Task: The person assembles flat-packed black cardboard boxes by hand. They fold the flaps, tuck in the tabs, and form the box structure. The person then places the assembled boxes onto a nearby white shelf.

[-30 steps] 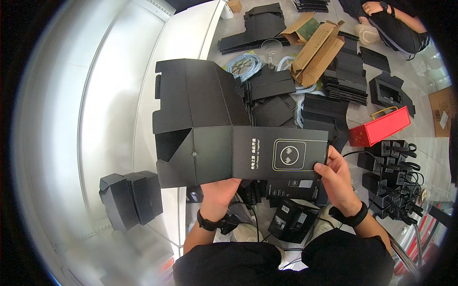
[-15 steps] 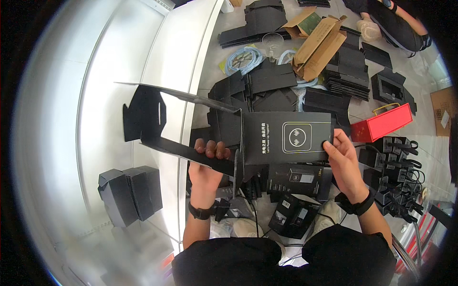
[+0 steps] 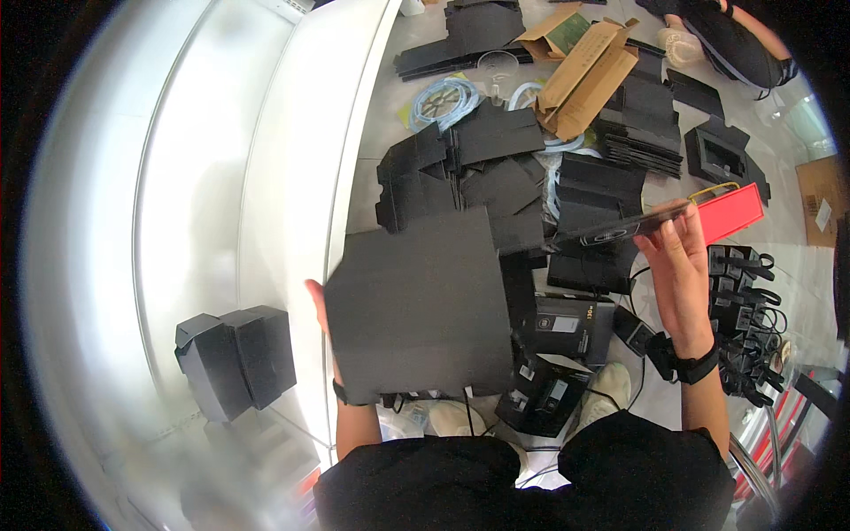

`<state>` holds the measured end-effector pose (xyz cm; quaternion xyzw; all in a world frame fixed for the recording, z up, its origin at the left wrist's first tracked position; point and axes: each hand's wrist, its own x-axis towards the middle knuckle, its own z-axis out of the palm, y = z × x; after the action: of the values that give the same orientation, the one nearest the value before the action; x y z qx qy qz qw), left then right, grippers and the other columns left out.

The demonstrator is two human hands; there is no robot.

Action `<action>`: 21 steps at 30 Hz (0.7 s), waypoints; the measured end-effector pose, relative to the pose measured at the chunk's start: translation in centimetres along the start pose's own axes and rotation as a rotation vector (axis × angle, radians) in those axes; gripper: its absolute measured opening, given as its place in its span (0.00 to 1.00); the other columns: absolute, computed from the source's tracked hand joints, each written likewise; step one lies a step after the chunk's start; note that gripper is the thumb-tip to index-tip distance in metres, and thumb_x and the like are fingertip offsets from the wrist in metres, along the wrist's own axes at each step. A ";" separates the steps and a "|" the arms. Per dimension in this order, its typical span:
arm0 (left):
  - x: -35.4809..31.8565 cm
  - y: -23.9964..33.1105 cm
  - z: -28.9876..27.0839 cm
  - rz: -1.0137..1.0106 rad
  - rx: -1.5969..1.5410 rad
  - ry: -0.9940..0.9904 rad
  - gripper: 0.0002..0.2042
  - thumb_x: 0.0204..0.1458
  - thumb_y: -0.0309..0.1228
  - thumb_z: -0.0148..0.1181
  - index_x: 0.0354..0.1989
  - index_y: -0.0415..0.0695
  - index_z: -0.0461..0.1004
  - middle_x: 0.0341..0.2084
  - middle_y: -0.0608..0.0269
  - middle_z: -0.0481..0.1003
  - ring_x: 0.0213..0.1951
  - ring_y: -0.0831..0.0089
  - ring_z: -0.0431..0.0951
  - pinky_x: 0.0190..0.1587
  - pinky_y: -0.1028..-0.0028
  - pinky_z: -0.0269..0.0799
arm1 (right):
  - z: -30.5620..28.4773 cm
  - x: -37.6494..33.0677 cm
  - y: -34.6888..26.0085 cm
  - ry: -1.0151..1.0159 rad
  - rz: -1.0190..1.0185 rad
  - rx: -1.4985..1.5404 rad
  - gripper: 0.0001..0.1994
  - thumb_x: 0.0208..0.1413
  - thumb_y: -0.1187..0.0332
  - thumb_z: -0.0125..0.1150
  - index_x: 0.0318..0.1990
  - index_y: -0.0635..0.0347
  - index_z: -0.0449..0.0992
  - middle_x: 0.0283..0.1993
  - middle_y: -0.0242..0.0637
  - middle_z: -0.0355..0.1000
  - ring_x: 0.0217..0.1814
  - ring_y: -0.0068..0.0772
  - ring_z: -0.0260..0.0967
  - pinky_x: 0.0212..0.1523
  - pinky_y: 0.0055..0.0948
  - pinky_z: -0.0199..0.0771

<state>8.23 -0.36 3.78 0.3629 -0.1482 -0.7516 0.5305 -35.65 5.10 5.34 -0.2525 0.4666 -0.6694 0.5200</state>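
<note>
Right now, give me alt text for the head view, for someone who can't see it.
A person holds a flat black cardboard box blank in the left hand and the right hand. Below lie stacked black box blanks, a red box and brown cartons.

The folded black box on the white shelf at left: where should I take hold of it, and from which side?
Probably best to take the folded black box across its two upright side walls, coming down from above on the side nearest the person. It stands alone on the white shelf, with open space round it, and its top flaps look loose, so they seem a poor hold. The left hand is nearest.
</note>
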 end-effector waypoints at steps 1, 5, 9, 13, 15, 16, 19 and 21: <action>-0.1 0.2 -2.6 0.064 0.252 0.225 0.40 0.71 0.65 0.39 0.71 0.39 0.69 0.61 0.43 0.75 0.59 0.52 0.79 0.62 0.58 0.77 | 0.0 0.1 -0.3 -0.061 -0.033 -0.019 0.11 0.76 0.68 0.57 0.60 0.53 0.69 0.57 0.30 0.73 0.61 0.29 0.72 0.64 0.36 0.71; -2.2 1.7 -6.1 -0.043 0.426 0.265 0.40 0.71 0.64 0.41 0.73 0.38 0.68 0.65 0.42 0.74 0.63 0.50 0.76 0.65 0.57 0.74 | 1.0 -0.1 -1.1 -0.129 -0.091 -0.047 0.09 0.75 0.69 0.57 0.57 0.55 0.68 0.52 0.35 0.72 0.59 0.34 0.74 0.65 0.40 0.72; -2.8 2.8 -1.5 -0.028 0.606 0.035 0.41 0.68 0.63 0.50 0.70 0.33 0.70 0.63 0.48 0.77 0.61 0.59 0.79 0.64 0.68 0.72 | 0.8 -0.2 -2.8 -0.183 -0.272 -0.154 0.08 0.74 0.70 0.58 0.54 0.57 0.68 0.51 0.39 0.72 0.59 0.38 0.74 0.64 0.41 0.72; -1.2 2.9 2.4 -0.089 0.907 -0.426 0.37 0.54 0.64 0.69 0.54 0.39 0.73 0.71 0.47 0.68 0.65 0.58 0.75 0.67 0.64 0.67 | 1.1 -0.1 -3.3 -0.295 -0.424 -0.258 0.11 0.69 0.69 0.64 0.51 0.58 0.67 0.50 0.42 0.71 0.57 0.43 0.73 0.62 0.42 0.72; -0.4 2.4 3.7 -0.110 1.108 -0.446 0.28 0.52 0.51 0.75 0.47 0.41 0.72 0.69 0.48 0.69 0.64 0.58 0.74 0.67 0.63 0.66 | 1.4 -0.3 -3.8 -0.358 -0.488 -0.325 0.13 0.67 0.69 0.65 0.51 0.58 0.67 0.49 0.42 0.70 0.57 0.44 0.73 0.62 0.43 0.72; -0.3 2.0 4.4 -0.119 1.209 -0.454 0.25 0.51 0.45 0.78 0.43 0.42 0.71 0.68 0.48 0.69 0.63 0.59 0.74 0.67 0.62 0.66 | 1.5 -0.7 -3.9 -0.319 -0.494 -0.329 0.11 0.66 0.71 0.65 0.49 0.57 0.68 0.49 0.43 0.70 0.57 0.45 0.73 0.61 0.43 0.71; -0.5 1.5 5.0 0.025 1.190 -0.521 0.18 0.48 0.30 0.79 0.40 0.41 0.72 0.64 0.49 0.71 0.61 0.57 0.76 0.66 0.60 0.66 | 1.6 -0.9 -4.6 -0.384 -0.514 -0.421 0.09 0.65 0.71 0.64 0.47 0.57 0.69 0.49 0.42 0.70 0.57 0.46 0.73 0.61 0.43 0.71; -0.8 1.6 5.7 0.111 1.214 -0.494 0.14 0.48 0.22 0.76 0.33 0.40 0.72 0.64 0.49 0.71 0.62 0.55 0.76 0.67 0.59 0.67 | 1.8 -1.3 -4.6 -0.362 -0.486 -0.415 0.08 0.63 0.71 0.65 0.44 0.56 0.70 0.49 0.42 0.70 0.58 0.46 0.73 0.62 0.42 0.70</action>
<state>5.48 -1.20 9.02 0.4063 -0.6817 -0.5672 0.2200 -35.85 5.81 10.39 -0.5704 0.4193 -0.6091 0.3575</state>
